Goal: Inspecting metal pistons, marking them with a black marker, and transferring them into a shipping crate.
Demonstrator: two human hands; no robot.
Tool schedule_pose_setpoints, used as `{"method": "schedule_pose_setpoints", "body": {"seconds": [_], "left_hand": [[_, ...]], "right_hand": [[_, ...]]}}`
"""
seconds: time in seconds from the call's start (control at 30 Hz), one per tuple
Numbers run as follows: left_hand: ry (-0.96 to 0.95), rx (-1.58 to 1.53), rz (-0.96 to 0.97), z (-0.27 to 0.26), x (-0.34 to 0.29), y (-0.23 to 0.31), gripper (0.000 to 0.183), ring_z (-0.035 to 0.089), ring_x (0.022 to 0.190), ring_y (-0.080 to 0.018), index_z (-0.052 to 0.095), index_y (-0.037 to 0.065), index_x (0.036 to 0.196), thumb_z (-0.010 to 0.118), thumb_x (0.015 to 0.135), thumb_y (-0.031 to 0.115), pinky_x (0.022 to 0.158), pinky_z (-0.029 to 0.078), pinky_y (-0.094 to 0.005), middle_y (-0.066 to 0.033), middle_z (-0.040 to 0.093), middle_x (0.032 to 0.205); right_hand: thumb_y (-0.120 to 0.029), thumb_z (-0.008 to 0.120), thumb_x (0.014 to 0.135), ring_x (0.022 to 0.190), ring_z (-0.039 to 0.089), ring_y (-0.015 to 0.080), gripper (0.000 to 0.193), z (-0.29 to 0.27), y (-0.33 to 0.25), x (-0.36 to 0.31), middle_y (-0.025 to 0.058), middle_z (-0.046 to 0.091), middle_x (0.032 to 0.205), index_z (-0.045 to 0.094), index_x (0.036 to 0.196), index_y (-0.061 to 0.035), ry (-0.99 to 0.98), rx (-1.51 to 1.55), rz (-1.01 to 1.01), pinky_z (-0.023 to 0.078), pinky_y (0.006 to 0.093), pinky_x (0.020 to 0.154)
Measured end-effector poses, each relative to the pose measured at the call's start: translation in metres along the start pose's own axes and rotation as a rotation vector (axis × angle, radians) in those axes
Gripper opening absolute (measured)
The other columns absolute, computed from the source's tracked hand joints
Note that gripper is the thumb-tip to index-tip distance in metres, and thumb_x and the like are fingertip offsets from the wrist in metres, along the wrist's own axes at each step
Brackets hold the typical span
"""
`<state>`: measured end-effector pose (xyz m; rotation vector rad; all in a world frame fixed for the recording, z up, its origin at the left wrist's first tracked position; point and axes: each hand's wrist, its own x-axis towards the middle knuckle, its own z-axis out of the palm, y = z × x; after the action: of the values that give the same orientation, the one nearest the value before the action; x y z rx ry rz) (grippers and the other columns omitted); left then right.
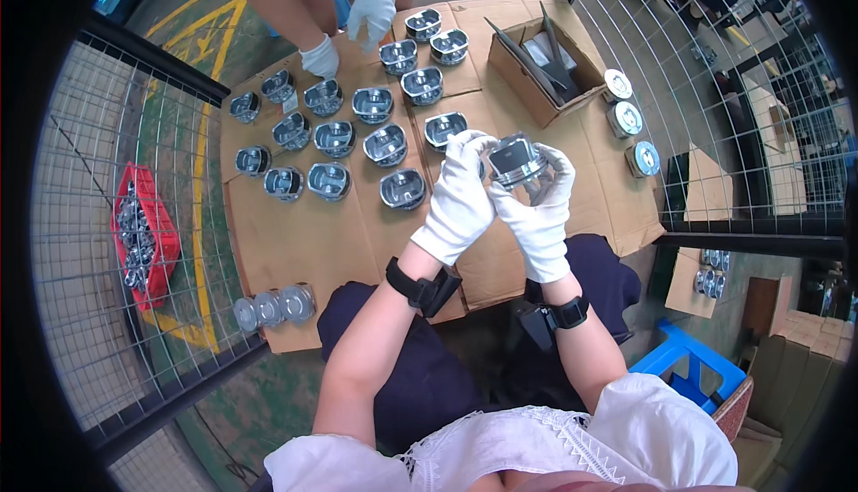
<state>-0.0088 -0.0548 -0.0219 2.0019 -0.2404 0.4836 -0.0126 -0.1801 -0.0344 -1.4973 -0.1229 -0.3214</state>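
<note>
Hands: gloved left hand (458, 195) and right hand (539, 219) come together, fingers clasped around one piston.
Piston (516, 161): raised above the cardboard (304, 233), tilted, perhaps for better viewing.
Rows: standing pistons (403, 190) sit hollow side up, mostly spaced apart, likely for steadiness and easy grasping.
Far edge: co-worker's gloved hand (373, 15).
Right side: open box (517, 88) keeps dark pieces (556, 76) contained.

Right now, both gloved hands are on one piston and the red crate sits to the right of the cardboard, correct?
Not quite: the head view shows the red crate left of the cardboard. The left hand and right hand are indeed on one piston.
</note>
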Motion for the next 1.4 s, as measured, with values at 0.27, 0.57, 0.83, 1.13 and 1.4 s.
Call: {"method": "schedule_pose_setpoints", "body": {"seconds": [0.27,0.57,0.83,1.13,1.4], "left_hand": [[0.042,0.118,-0.081,0.005,-0.007,-0.018,0.038,0.061,0.101,-0.0360,0.052,0.005,0.118,0.057,0.081,-0.003,0.082,0.052,-0.0411,-0.0162,0.052,0.120],[0.068,0.014,-0.333,-0.002,0.002,0.014,0.036,0.060,0.100,-0.0253,0.059,0.000,0.114,0.066,0.091,0.027,0.086,0.050,-0.0336,-0.0149,0.054,0.118],[-0.064,0.109,0.055,-0.003,0.005,0.047,0.058,0.059,0.108,-0.0301,0.059,0.000,0.111,0.085,0.064,0.022,0.089,0.051,-0.0370,-0.0147,0.049,0.128],[-0.053,0.157,0.119,-0.001,0.002,0.042,0.054,0.055,0.112,-0.0343,0.057,0.003,0.108,0.082,0.063,0.017,0.093,0.048,-0.0403,-0.0143,0.051,0.125],[-0.072,0.220,0.046,0.002,-0.001,0.046,0.043,0.057,0.106,-0.0359,0.056,0.002,0.107,0.070,0.066,0.005,0.087,0.050,-0.0423,-0.0171,0.055,0.115]], "right_hand": [[-0.011,0.086,0.066,0.112,0.056,0.0197,0.079,-0.004,0.000,0.003,0.0105,0.051,0.123,0.041,0.130,-0.0060,0.047,-0.156,0.049,0.050,0.0354,0.094],[-0.021,0.060,0.094,0.118,0.054,0.0240,0.040,-0.007,-0.027,0.008,0.0118,0.053,0.127,0.046,0.129,-0.0078,-0.118,0.965,0.636,0.048,0.0439,0.098],[-0.038,0.040,0.102,0.104,0.063,0.0229,0.040,-0.027,-0.023,0.003,0.0089,0.063,0.118,0.056,0.124,-0.0088,-0.090,1.134,0.852,0.054,0.0380,0.089],[-0.043,0.050,0.099,0.106,0.062,0.0207,0.046,-0.023,-0.029,0.015,0.0098,0.065,0.112,0.055,0.126,-0.0071,-0.053,1.121,0.755,0.051,0.0362,0.094],[-0.032,0.056,0.097,0.108,0.060,0.0177,0.041,-0.030,-0.019,0.015,0.0096,0.064,0.116,0.056,0.129,-0.0061,-0.125,0.637,0.606,0.046,0.0331,0.099]]}}
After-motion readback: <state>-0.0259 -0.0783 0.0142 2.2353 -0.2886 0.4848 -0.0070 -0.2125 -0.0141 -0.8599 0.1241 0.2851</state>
